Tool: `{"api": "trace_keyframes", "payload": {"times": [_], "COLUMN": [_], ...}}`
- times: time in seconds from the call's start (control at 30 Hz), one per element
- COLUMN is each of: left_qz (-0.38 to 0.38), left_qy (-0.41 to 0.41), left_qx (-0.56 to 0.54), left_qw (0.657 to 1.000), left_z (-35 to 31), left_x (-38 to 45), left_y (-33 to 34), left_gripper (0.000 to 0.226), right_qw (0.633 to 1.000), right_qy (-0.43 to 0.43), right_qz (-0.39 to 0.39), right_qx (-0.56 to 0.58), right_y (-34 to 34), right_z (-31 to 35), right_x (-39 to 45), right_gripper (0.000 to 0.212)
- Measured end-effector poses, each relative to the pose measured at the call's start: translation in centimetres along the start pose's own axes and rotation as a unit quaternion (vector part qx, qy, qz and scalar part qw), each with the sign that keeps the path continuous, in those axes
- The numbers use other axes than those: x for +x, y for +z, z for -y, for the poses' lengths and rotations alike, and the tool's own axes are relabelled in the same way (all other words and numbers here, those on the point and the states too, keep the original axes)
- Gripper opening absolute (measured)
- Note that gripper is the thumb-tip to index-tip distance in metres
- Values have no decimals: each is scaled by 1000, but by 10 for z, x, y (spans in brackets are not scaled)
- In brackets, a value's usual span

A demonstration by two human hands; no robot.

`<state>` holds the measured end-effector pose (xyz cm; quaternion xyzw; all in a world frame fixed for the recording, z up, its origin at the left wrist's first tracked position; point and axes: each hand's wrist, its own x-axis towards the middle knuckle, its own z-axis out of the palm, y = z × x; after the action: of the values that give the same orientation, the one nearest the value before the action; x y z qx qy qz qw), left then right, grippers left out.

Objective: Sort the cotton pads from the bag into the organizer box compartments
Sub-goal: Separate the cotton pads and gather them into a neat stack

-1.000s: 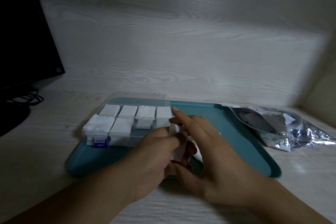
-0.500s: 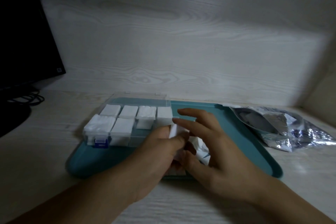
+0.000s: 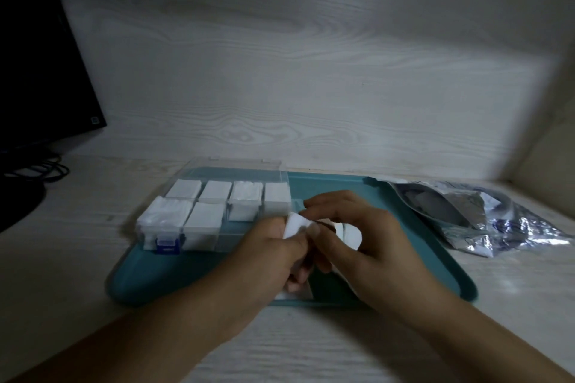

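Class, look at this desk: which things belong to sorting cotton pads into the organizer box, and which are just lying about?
Part of the job:
cotton pads, pinched in the left hand
right hand
organizer box
foil bag
teal tray

Just lying about:
monitor
cables

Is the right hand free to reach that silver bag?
Probably yes: the bag lies open-side toward the right hand, with bare tray between, though its fingers hold cotton pads.

Pale wood-grain wall (image 3: 311, 78), matching desk (image 3: 62, 242), dark monitor (image 3: 40, 65) (left edge), dim light
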<state>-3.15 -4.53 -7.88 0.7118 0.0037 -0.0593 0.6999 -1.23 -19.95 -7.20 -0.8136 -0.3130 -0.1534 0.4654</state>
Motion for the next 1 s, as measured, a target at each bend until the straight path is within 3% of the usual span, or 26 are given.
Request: {"api": "trace_keyframes", "payload": {"times": [0.13, 0.27, 0.47, 0.6, 0.63, 0.7, 0.77, 0.8, 0.87, 1.0], "left_qz": [48, 70, 27, 19, 14, 11, 5, 2, 1, 1], "left_qy": [56, 149, 153, 115, 89, 43, 20, 13, 6, 8], "left_qx": [52, 145, 152, 41, -8, -92, -144, -160, -167, -158], "left_qw": [996, 976, 976, 992, 996, 995, 989, 987, 986, 987], "left_z": [-1, 0, 5, 3, 1, -2, -3, -2, -1, 0], "left_x": [-3, -8, 0, 2, 3, 4, 7, 8, 9, 8], "left_y": [0, 2, -1, -2, -1, -2, -4, -5, -4, -3], "left_gripper": [16, 30, 22, 25, 24, 24, 25, 25, 25, 24], "right_qw": [996, 999, 997, 987, 974, 914, 852, 841, 847, 878], "right_qy": [55, 35, 27, 70, 102, 193, 271, 283, 278, 276], "right_qz": [-15, -26, -36, -76, -60, 50, 180, 220, 241, 194], "right_qx": [67, -14, -70, -124, -196, -352, -411, -405, -384, -338], "right_y": [-3, -11, -15, -35, -45, -64, -73, -74, -70, -61], "right_z": [3, 4, 0, -12, -18, -32, -37, -39, -41, -52], "right_x": [2, 4, 8, 17, 20, 21, 18, 17, 17, 20], "right_gripper": [3, 10, 20, 8, 10, 30, 43, 44, 39, 40]}}
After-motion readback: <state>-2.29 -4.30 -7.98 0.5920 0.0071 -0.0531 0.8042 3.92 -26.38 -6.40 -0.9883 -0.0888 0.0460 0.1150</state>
